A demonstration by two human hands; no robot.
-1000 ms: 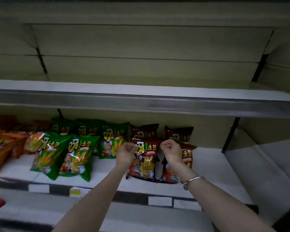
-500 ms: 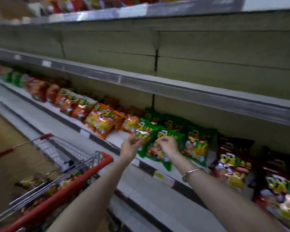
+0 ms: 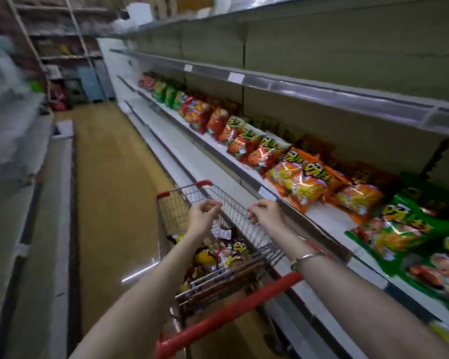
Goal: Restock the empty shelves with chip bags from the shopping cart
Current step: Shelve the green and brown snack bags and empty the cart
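Note:
A red-rimmed wire shopping cart (image 3: 228, 314) stands in front of me, close to the shelving on the right. Several chip bags (image 3: 218, 255) lie in its basket. My left hand (image 3: 202, 216) and my right hand (image 3: 266, 212) hover over the basket with loosely curled fingers and hold nothing. A silver bracelet sits on my right wrist. The middle shelf (image 3: 329, 216) on the right carries a row of chip bags: green ones (image 3: 410, 234) nearest, orange ones (image 3: 306, 180) beyond, then red and green farther off. The shelf above (image 3: 347, 97) is bare.
The aisle floor (image 3: 106, 177) runs ahead on the left of the cart. Low grey-white shelving (image 3: 36, 203) lines the left side. Blurred racks with goods stand at the far end. The lower shelf ledge (image 3: 182, 161) on the right sits beside the cart.
My hands left the brown chip bags on the shelf and came away with nothing in them. My view swung left along the aisle, and both hands now hang above the cart basket.

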